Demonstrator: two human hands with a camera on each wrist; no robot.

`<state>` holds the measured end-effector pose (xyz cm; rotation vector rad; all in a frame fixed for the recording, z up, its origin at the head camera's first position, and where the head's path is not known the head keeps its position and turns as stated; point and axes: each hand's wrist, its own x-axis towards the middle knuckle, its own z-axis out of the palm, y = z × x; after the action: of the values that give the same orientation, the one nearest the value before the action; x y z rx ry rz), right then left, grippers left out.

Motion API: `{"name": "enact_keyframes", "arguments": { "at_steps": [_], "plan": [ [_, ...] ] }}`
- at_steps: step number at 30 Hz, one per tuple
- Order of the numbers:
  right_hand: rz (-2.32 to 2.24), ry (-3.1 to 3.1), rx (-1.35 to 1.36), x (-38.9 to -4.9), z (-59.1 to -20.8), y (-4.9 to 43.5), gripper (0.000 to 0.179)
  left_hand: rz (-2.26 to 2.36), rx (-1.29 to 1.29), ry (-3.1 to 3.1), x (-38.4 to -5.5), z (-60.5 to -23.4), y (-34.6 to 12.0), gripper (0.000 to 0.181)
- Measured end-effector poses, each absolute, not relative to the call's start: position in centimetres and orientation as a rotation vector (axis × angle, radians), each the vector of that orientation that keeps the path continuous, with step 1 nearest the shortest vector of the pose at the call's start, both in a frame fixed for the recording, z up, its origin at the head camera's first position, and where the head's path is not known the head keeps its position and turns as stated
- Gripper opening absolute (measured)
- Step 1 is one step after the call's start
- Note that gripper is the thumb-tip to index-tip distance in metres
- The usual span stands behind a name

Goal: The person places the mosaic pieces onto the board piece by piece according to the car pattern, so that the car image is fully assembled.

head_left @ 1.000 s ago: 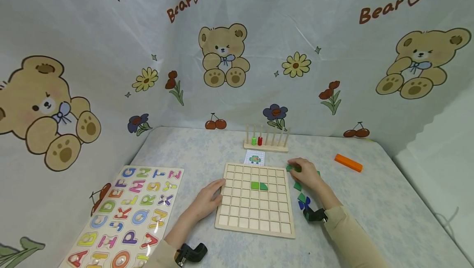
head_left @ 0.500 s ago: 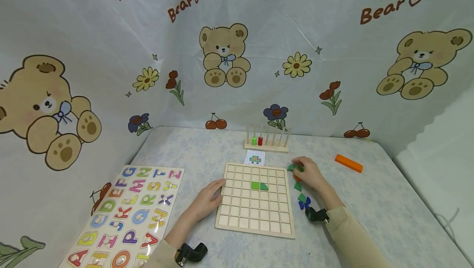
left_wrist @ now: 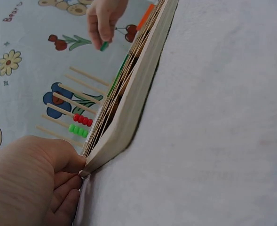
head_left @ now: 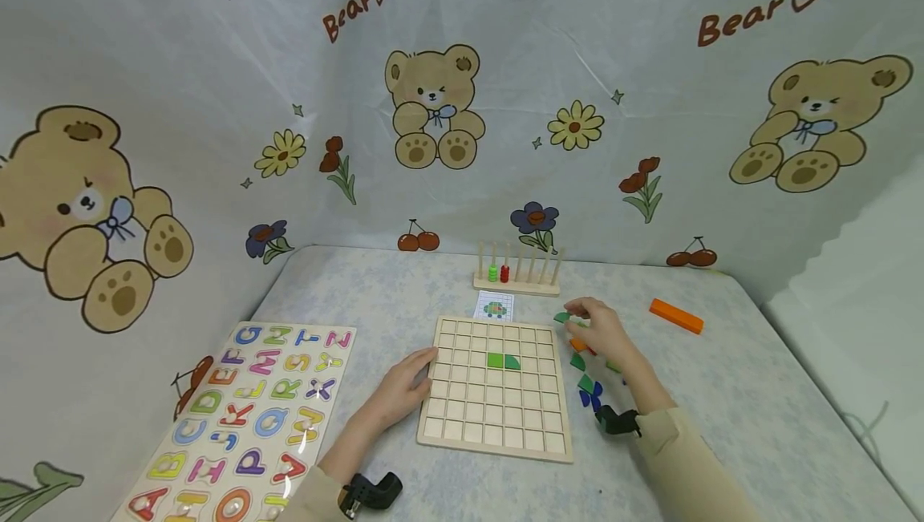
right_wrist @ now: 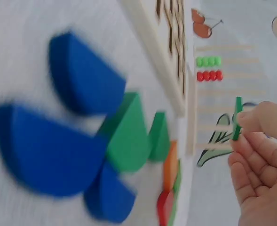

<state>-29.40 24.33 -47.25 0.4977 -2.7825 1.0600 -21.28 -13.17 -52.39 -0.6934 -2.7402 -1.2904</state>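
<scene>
A square wooden grid board (head_left: 493,410) lies in front of the person, with a light green square tile (head_left: 495,360) and a darker green rounded tile (head_left: 512,362) side by side in its cells. The left hand (head_left: 400,386) holds the board's left edge; its thumb and fingers meet the frame in the left wrist view. Right of the board's far corner, the right hand (head_left: 605,336) pinches a thin green tile (right_wrist: 237,118) with one curved edge, raised above the table. Beneath and nearer lie loose tiles: orange (head_left: 577,343), green (head_left: 577,362) and blue (head_left: 596,394).
Behind the board lies a pattern card (head_left: 494,305), and beyond it stands a wooden peg rack (head_left: 516,285) with green and red beads. An alphabet puzzle board (head_left: 238,418) takes up the left side. An orange bar (head_left: 676,316) lies at the far right.
The right hand has lifted a green tile up from the loose pile, uncovering orange and red tiles beneath. The left hand stays at the board's edge, and the tiles on the board have not moved.
</scene>
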Motion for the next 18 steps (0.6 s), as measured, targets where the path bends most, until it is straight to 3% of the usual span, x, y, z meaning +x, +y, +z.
{"name": "enact_keyframes", "arguments": {
  "at_steps": [18],
  "plan": [
    [1.190,-2.737,0.660,-27.5,-46.8,18.4,0.033,-1.257,-0.715,-2.747,-21.4,-52.5,-13.3,0.051]
  ]
}}
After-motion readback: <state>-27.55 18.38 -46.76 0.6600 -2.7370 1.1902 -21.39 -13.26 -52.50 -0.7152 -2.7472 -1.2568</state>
